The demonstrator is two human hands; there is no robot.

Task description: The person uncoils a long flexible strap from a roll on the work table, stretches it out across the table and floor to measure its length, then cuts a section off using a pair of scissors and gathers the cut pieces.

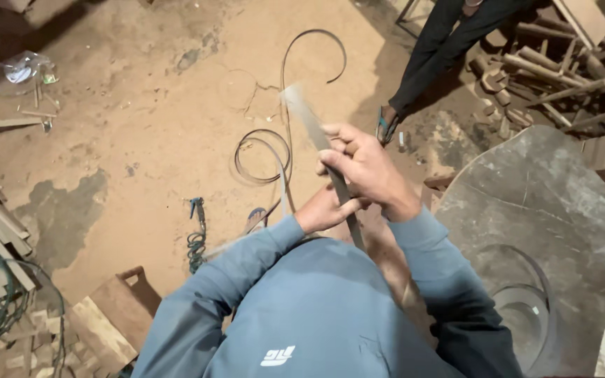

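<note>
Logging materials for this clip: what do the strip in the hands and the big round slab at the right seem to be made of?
The strip, held by the right hand and left hand, looks like thin dull-grey metal banding: flat, narrow, and the same stock lies in springy curls on the floor. The slab looks like stone or concrete, though weathered wood is possible: matte grey, mottled, with a faint scratched line.

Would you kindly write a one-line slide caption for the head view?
Both hands, right hand above left hand, grip a long metal strip over a sandy workshop floor.
</note>
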